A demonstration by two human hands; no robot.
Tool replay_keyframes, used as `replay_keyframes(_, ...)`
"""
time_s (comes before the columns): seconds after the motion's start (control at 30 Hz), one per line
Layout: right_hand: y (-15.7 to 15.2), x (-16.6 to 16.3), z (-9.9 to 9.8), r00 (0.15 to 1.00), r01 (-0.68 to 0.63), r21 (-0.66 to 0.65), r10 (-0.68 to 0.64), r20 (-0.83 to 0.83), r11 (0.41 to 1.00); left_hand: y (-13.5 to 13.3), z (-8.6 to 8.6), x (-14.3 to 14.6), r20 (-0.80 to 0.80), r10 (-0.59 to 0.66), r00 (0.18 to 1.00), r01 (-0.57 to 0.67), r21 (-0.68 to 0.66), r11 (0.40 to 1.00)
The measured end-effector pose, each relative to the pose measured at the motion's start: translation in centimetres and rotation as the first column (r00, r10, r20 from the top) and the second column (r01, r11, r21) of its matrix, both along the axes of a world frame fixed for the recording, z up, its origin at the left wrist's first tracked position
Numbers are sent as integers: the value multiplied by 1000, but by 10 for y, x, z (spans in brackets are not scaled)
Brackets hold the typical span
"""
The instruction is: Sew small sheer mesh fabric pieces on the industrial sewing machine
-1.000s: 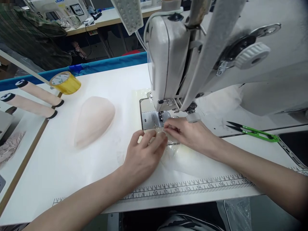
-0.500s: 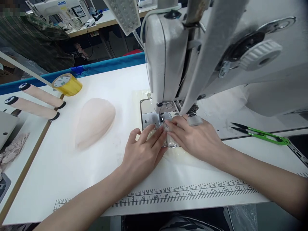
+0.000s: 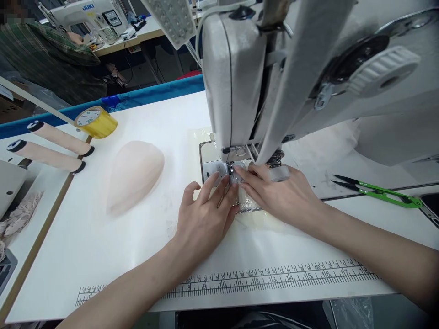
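Observation:
My left hand [image 3: 204, 214] lies over the front left of the metal needle plate [image 3: 214, 170], its fingers bent and spread, with thumb and forefinger apart. A thin dark line crosses one of its fingers. From the other side my right hand [image 3: 281, 189] reaches in, fingers close together and tips beside the presser foot [image 3: 230, 169]. Whatever those fingertips pinch is hidden or too small to make out. Above both hands stands the sewing machine head [image 3: 236, 82]. Left of them a pale pink moulded cup [image 3: 135, 178] rests on the white table [image 3: 147, 256].
Green-handled thread snips [image 3: 387, 193] lie at right, beside a dark flat device [image 3: 431, 205]. Yellow tape [image 3: 96, 122] and two pink thread cones [image 3: 48, 156] are at left. A printed ruler [image 3: 257, 281] runs along the front edge. Behind, a person [image 3: 48, 59] sits by another sewing machine [image 3: 89, 18].
My left fingers have spread a little and their tips have drawn slightly away from the right fingertips. My right hand has shifted only slightly. The view has moved a little.

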State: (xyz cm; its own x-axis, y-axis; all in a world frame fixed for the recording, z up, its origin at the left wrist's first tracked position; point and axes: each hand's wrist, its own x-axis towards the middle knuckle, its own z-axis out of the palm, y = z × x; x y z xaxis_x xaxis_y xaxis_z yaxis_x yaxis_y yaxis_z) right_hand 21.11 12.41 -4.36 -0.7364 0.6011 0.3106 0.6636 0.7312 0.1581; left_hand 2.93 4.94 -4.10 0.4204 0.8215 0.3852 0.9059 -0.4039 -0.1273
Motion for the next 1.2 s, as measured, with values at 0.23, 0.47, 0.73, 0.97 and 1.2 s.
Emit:
replay_keyframes(0.23, 3, 0, 1, 1000, 4, -8, -4, -5, 1000, 0, 1, 1, 6, 3, 1000, -3, -14, 1000)
replay_keyframes(0.47, 2, 1, 1, 1000, 6, 4, -6, -4, 1000, 0, 0, 0, -3, 9, 1000, -9, -12, 1000)
replay_keyframes(0.73, 7, 0, -2, 999, 50, -51, -49, 11, 997, 5, -2, -3, 26, 14, 1000, -14, -12, 1000)
replay_keyframes(0.97, 2, 9, 15, 990, -96, -124, 82, -116, 988, 7, -5, -5, 66, 5, 998, -5, 4, 1000)
replay_keyframes(1.2, -8, 17, 33, 978, -197, -559, 124, -167, 806, 14, 7, -14, 198, -124, 972, 168, -220, 961)
